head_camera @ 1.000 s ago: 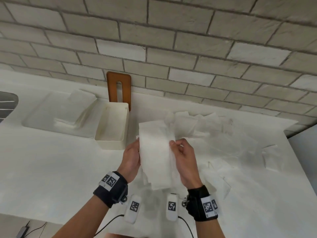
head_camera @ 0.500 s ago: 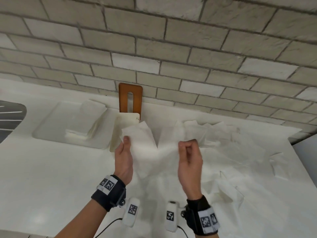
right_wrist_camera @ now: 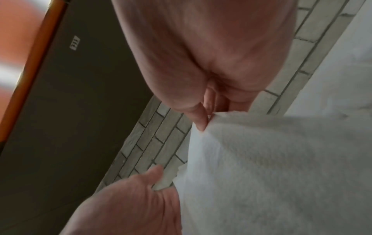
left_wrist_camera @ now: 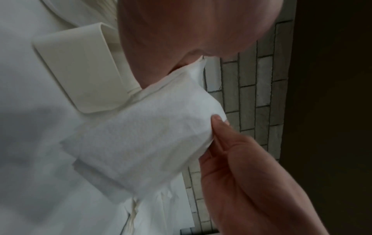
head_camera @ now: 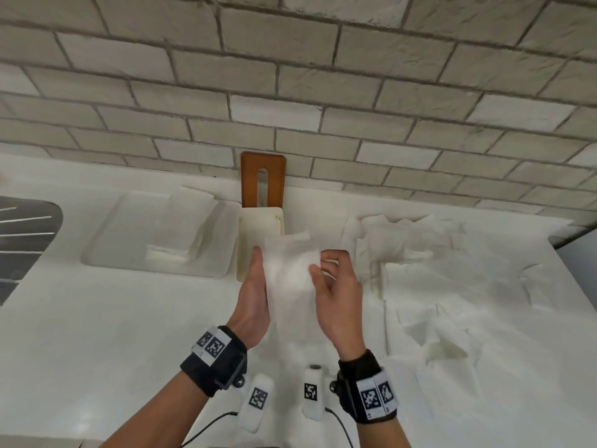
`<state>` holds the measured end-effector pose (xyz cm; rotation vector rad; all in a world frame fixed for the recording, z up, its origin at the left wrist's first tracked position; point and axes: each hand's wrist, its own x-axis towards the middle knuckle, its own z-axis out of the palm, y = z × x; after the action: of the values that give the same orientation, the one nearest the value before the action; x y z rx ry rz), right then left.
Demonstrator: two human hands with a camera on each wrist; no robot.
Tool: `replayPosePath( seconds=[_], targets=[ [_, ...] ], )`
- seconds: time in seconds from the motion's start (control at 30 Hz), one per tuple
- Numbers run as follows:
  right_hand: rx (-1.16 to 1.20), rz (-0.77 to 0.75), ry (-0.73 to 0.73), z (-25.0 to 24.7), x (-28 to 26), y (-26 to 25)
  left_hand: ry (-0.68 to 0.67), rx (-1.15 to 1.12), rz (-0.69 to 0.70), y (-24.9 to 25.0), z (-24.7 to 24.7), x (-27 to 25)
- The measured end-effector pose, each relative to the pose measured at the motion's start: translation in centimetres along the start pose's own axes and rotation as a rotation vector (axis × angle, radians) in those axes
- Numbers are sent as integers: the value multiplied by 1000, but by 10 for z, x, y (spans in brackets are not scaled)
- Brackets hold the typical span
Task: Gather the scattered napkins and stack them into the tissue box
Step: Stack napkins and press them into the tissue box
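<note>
Napkin (head_camera: 289, 270): you hold one white sheet up between your two hands, its lower part hanging toward your wrists.
Left hand (head_camera: 255, 295): your thumb and fingers pinch the sheet's left edge.
Right hand (head_camera: 339, 299): your thumb and fingertips (right_wrist_camera: 198, 122) nip its right edge.
Tissue box (head_camera: 258, 240): cream, open-topped, just beyond your left fingers, partly hidden by the sheet.
Lid (head_camera: 263, 179): brown, slotted, leaning on the brick wall (head_camera: 290, 92) behind the box.
Scattered napkins (head_camera: 436, 270): strewn over the counter (head_camera: 97, 334) past your right fingers.
Tray (head_camera: 155, 240): left of the box, with folded napkins on it.
</note>
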<state>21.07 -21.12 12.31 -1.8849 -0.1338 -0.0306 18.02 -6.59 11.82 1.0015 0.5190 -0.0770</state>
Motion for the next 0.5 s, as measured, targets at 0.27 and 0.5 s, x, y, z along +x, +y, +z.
replayPosePath(
  seconds=[0.27, 0.5],
  targets=[
    [-64, 56, -65, -20, -47, 14, -104, 85, 111, -35, -12, -27],
    [47, 261, -119, -70, -115, 96, 125, 239, 275, -72, -44, -53]
  ],
)
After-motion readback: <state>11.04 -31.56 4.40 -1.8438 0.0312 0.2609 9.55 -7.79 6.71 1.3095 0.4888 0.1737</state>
